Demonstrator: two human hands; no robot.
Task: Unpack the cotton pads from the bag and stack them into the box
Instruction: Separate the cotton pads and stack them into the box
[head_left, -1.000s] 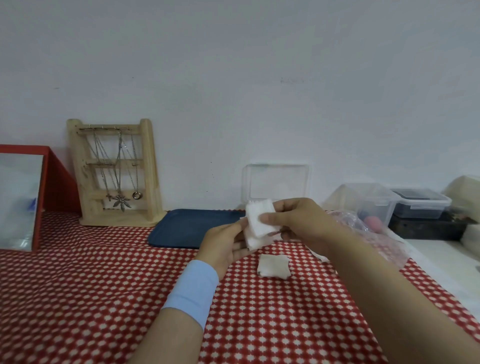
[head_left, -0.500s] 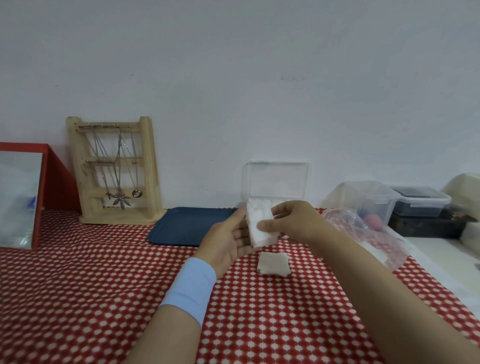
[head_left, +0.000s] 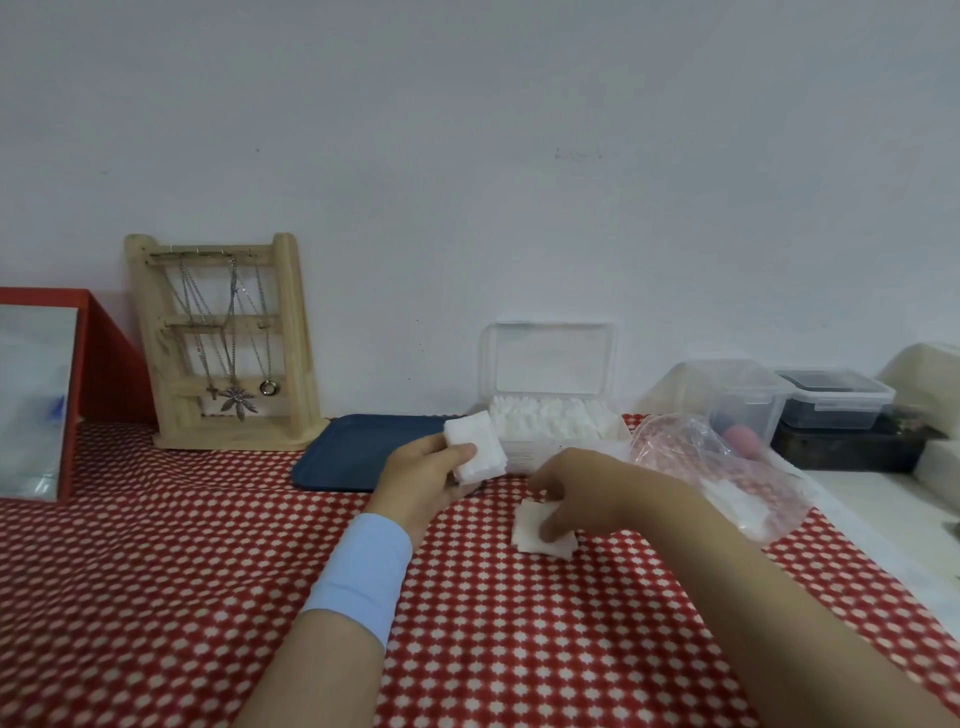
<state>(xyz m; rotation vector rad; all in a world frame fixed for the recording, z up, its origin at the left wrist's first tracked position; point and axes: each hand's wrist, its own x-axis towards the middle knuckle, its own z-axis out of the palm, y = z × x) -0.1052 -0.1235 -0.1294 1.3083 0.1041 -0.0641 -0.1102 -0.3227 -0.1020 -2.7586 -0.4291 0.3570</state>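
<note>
My left hand (head_left: 423, 478) grips a stack of white cotton pads (head_left: 475, 447), held a little above the checked cloth. My right hand (head_left: 576, 493) has come down on a small pile of pads (head_left: 540, 538) lying on the cloth, and its fingers pinch that pile. Behind both hands stands the clear box (head_left: 550, 436), lid raised against the wall, with white pads in it. The crumpled clear plastic bag (head_left: 727, 467) lies to the right of the box.
A dark blue tray (head_left: 358, 452) lies left of the box. A wooden jewellery stand (head_left: 228, 343) and a red-framed mirror (head_left: 41, 395) stand at the back left. Clear lidded containers (head_left: 831, 400) sit at the back right.
My right hand let go of the stack held by my left hand and dropped to the pile on the cloth. The box behind came into sight.
</note>
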